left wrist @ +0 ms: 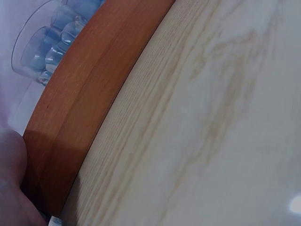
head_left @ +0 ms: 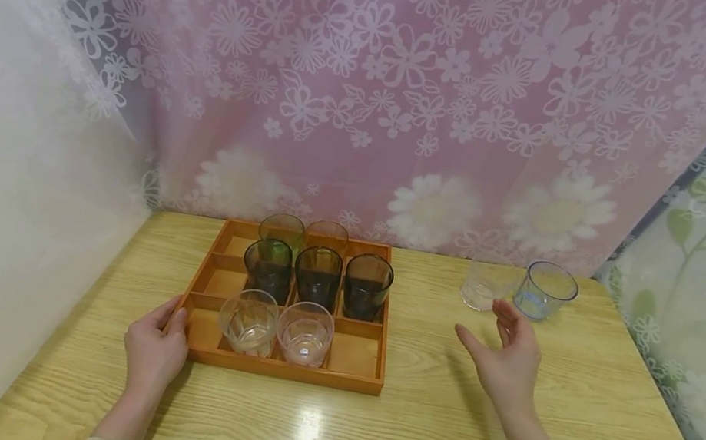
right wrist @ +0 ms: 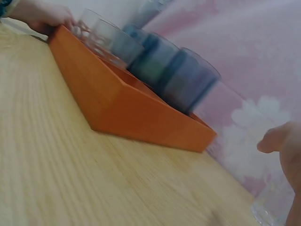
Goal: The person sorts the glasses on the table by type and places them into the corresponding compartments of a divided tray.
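Note:
My left hand [head_left: 156, 347] grips the front left corner of a divided wooden tray [head_left: 286, 371]. In the tray, two clear glasses, one of them faintly pink [head_left: 305, 337], stand in the front row. Three dark glasses [head_left: 365, 292] make up the middle row. Behind them are a green glass [head_left: 282, 228] and an amber glass [head_left: 327, 233], partly hidden. To the right, my right hand [head_left: 511, 363] is held with thumb and fingers spread and nothing between them. Just beyond its fingertips stand a clear glass [head_left: 477, 291] and a blue-rimmed glass [head_left: 544, 291].
The tray sits on a light wood-grain table [head_left: 415, 433]. A pink floral curtain [head_left: 359, 96] hangs along the table's back edge, with pale cloth at the left [head_left: 20, 156] and leaf-patterned cloth at the right [head_left: 702, 310].

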`<control>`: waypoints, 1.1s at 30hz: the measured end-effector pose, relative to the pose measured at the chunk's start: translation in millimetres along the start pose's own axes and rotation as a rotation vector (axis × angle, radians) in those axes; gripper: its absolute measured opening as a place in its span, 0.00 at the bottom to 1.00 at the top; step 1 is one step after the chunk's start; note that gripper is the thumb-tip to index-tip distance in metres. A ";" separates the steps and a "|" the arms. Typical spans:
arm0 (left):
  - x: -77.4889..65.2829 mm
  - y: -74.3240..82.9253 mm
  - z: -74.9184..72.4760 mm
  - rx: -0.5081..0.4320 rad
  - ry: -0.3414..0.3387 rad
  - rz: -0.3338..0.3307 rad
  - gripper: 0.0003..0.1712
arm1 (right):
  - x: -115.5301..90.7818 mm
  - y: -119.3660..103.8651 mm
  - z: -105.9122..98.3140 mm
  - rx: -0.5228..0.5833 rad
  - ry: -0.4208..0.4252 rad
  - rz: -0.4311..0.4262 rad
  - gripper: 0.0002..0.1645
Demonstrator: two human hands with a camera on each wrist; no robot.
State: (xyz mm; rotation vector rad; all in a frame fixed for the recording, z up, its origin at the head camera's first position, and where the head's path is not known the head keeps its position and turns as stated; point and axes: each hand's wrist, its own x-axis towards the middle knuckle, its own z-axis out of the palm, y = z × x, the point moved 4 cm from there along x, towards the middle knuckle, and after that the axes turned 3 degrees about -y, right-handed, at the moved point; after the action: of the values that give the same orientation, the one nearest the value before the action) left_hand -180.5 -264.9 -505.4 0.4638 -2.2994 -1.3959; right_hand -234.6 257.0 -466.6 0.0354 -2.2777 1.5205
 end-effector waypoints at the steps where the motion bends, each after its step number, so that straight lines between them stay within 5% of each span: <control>1: -0.1 0.0 -0.1 0.001 -0.001 0.000 0.20 | 2.4 2.4 -1.6 -0.007 0.016 0.015 0.45; 18: 0.6 0.3 -0.3 0.004 0.002 -0.001 0.20 | 62.4 46.1 7.5 0.004 0.067 0.306 0.62; 28: 1.7 0.5 0.4 0.018 0.010 0.007 0.20 | 81.4 55.4 13.3 -0.018 0.073 0.360 0.67; 33: 1.7 -0.1 0.3 0.023 0.006 -0.004 0.20 | 86.2 62.5 15.3 -0.064 0.061 0.330 0.61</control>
State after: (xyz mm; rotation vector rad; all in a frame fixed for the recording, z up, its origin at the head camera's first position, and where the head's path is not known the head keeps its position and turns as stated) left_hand -182.1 -265.6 -505.3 0.4800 -2.3129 -1.3694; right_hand -333.5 285.8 -497.4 -0.4180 -2.3682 1.5764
